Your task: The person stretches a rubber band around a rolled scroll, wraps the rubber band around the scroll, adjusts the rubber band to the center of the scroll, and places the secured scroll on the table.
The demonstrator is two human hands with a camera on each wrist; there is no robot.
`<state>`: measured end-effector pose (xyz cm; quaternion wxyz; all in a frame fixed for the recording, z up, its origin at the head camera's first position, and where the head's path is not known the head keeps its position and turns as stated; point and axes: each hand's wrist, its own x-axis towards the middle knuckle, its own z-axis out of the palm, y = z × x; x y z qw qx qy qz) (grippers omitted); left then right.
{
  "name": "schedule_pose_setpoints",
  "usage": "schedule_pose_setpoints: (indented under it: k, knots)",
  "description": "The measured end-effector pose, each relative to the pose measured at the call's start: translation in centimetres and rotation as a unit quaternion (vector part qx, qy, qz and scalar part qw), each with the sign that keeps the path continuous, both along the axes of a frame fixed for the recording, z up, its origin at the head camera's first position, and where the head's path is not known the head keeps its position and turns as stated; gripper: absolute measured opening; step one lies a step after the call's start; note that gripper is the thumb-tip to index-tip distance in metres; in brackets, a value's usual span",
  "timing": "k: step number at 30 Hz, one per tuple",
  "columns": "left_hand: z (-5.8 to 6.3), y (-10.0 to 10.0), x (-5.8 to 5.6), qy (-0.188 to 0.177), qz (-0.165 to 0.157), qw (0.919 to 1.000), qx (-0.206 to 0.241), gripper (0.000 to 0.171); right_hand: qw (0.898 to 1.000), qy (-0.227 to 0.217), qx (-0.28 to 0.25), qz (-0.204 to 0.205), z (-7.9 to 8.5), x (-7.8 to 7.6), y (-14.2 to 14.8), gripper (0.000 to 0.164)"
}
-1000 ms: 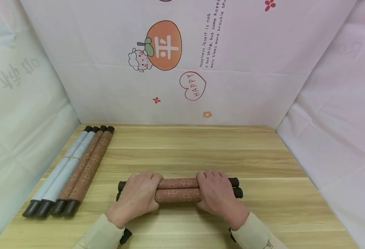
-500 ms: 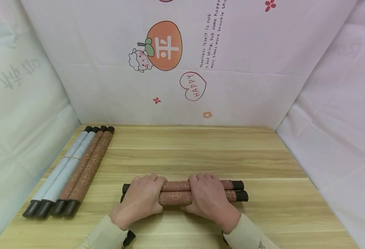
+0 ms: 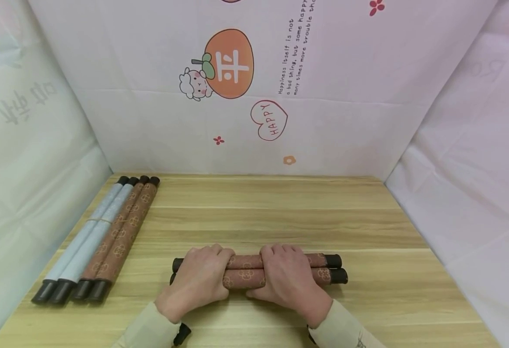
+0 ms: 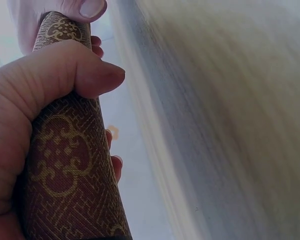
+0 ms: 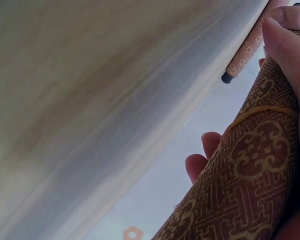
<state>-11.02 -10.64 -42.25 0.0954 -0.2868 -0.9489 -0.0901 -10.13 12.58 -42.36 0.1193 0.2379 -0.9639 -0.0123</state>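
Two rolled brown scrolls with gold flower patterns and black end caps lie side by side across the near middle of the table. My left hand grips them left of centre, fingers over the far side and thumb on the near side. Close by on the right, my right hand grips the same pair, leaving a short stretch bare between the hands. In the left wrist view the thumb bends over the patterned scroll. A thin rubber band crosses the scroll in the right wrist view.
At the table's left side lies a row of rolled scrolls, pale blue ones beside brown ones, with a thin band across them. White printed cloth walls the back and both sides of the wooden table.
The pair of scrolls has shifted slightly right and nearer. My right hand has moved left along them, closer to my left hand, which has shifted slightly right.
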Motion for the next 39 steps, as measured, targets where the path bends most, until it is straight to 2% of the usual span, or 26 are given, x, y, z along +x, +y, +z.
schedule_pose_setpoints:
  k: [4,8,13,15,22,27,33,39]
  knots:
    - [-0.1,0.0,0.0,-0.012,0.0,0.9999,0.0,0.052,0.999,-0.038,-0.009,0.0,0.2,0.0,0.2,0.093]
    - [-0.1,-0.2,0.1,-0.025,0.002,0.9997,-0.004,0.056,0.996,-0.085,-0.02,0.007,0.8,-0.1,0.8,0.11]
    - [0.1,-0.6,-0.2,-0.011,0.005,0.9998,-0.014,0.059,0.994,-0.106,-0.03,0.004,1.4,-0.5,2.1,0.118]
    - [0.2,-0.9,-0.4,0.0,0.005,0.9999,-0.014,0.057,0.994,-0.102,-0.024,-0.001,1.4,-0.6,2.7,0.114]
    - [0.6,-1.4,-0.8,0.022,0.0,0.9998,-0.001,0.058,0.999,-0.052,0.006,-0.012,1.2,-1.1,3.8,0.071]
    - [0.7,-1.4,-0.8,0.022,0.002,0.9997,-0.002,0.059,0.999,-0.037,0.016,-0.004,1.0,-1.3,3.7,0.052]
    - [0.8,-1.0,-0.6,0.021,0.001,0.9998,0.0,0.06,0.999,-0.042,0.017,-0.006,0.7,-1.2,3.0,0.045]
    - [0.8,-0.6,-0.4,0.019,-0.001,0.9998,-0.011,0.058,0.998,-0.054,0.016,-0.011,0.6,-0.9,2.0,0.054]
